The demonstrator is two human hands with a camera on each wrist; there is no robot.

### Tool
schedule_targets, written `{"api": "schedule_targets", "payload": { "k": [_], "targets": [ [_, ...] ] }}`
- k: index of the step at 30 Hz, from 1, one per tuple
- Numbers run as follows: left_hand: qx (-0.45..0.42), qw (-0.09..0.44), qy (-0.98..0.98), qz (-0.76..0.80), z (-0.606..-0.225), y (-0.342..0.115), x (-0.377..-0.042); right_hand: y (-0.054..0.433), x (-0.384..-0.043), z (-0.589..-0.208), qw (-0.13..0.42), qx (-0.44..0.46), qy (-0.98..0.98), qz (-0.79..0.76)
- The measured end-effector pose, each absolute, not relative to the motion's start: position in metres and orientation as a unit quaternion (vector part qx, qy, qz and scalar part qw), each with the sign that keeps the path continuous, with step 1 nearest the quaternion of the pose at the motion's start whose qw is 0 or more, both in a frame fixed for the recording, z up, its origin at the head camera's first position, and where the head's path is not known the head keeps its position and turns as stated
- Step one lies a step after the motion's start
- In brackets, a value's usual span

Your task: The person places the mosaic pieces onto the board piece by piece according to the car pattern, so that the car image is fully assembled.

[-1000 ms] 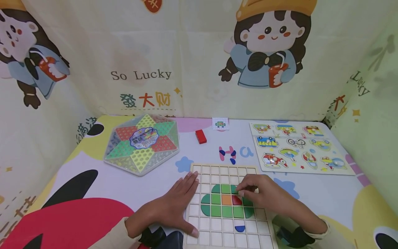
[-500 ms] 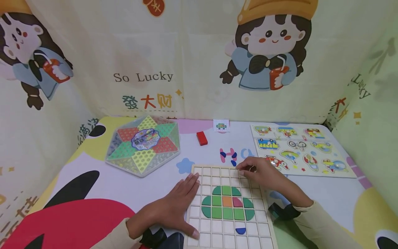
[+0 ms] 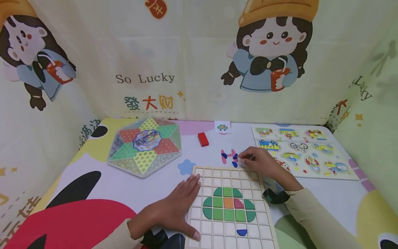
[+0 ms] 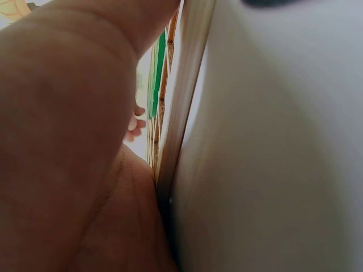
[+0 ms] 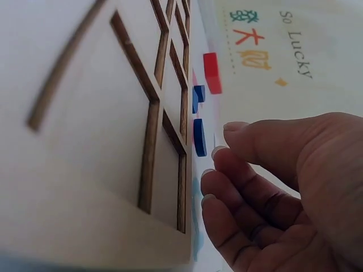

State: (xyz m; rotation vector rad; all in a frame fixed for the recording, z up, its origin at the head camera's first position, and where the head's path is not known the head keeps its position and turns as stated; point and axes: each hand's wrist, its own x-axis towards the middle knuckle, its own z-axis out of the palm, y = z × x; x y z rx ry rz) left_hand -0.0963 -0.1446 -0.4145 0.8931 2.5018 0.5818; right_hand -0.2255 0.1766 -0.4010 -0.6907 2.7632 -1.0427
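My left hand [image 3: 171,207] lies with straight fingers against the left edge of a gridded wooden board [image 3: 206,227], its thumb on the lower corner. On the board, green tiles [image 3: 218,214] surround an orange square tile [image 3: 228,203] and a pinkish-red rounded tile [image 3: 238,203]. A blue half-round tile [image 3: 242,232] sits lower down. My right hand [image 3: 261,162] is beyond the board's far right corner, fingertips beside loose pink and blue pieces [image 3: 224,156]. In the right wrist view, its thumb and fingers are bent and apart, nothing visible between them, near a blue piece [image 5: 199,137].
A red block [image 3: 203,139] and a small pattern card [image 3: 222,127] lie farther back. A hexagonal star-patterned game board [image 3: 146,147] is at left, a vehicle puzzle board [image 3: 306,152] at right. Printed cloth [image 3: 199,69] hangs behind the table.
My right hand has moved from the green tiles on the board up and away to the loose pieces beyond it. My left hand stays on the board's edge.
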Motion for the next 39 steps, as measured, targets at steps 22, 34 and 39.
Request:
{"api": "schedule_targets", "payload": {
  "k": [22, 34, 39],
  "targets": [
    [0.329, 0.198, 0.9, 0.207, -0.416, -0.146, -0.096, 0.161, -0.254, -0.404, 0.067, -0.237, 0.914, -0.321],
    [0.322, 0.21, 0.898, 0.215, -0.415, -0.145, -0.096, 0.156, -0.259, -0.409, 0.095, -0.218, 0.91, -0.339],
    [0.323, 0.208, 0.898, 0.215, -0.414, -0.145, -0.096, 0.152, -0.254, -0.405, 0.092, -0.211, 0.908, -0.351]
  ]
}}
